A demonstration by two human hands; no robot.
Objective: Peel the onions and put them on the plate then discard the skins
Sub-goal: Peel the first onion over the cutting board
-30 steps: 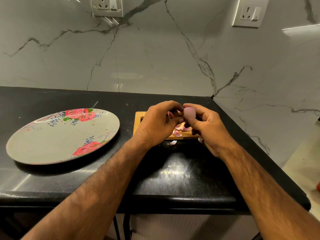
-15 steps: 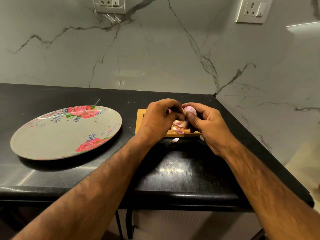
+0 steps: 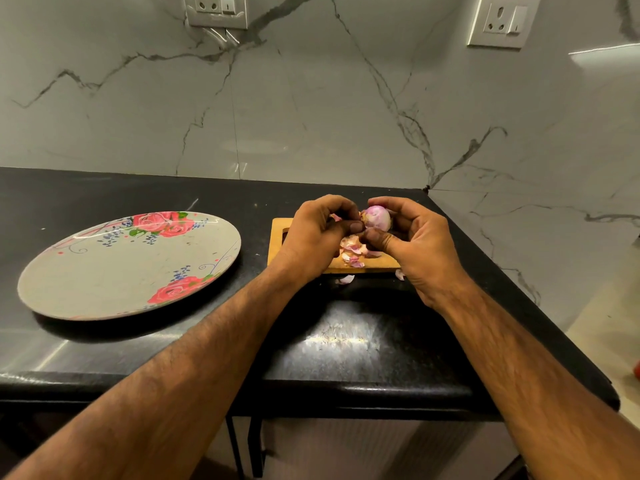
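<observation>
head view: right hand (image 3: 422, 247) holds a part-peeled onion (image 3: 377, 216), left hand (image 3: 311, 240) pinches it, skins (image 3: 351, 249) undiscarded, no onion on the plate (image 3: 104, 271) yet.

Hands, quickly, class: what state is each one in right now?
Left hand: closed, pinching a scrap of skin at the onion.
Right hand: closed round the onion, holding it.

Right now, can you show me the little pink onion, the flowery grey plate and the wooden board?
little pink onion (image 3: 376, 216): head view, peeled top.
flowery grey plate (image 3: 114, 275): head view, plain middle.
wooden board (image 3: 379, 265): head view, near edge.
</observation>
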